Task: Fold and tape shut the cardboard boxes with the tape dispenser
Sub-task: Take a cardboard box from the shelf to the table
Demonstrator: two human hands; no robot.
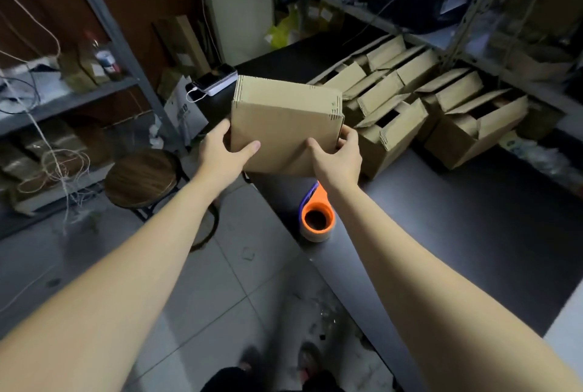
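Ahead, held box (284,126), tape dispenser (317,218), open boxes (394,126), stool (142,178)

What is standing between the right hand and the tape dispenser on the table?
Nothing visible. The tape dispenser lies uncovered on the dark table, below the right wrist. The right hand itself grips the cardboard box.

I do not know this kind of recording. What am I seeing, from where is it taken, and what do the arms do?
No machine is here. A person wears a camera on the head, so the picture looks forward and down along their bare arms. The left hand and the right hand grip a cardboard box by its sides, in the air. Below it, on the dark table, lies an orange tape dispenser, untouched. Further back on the table stand many open boxes. A round stool stands at the left.
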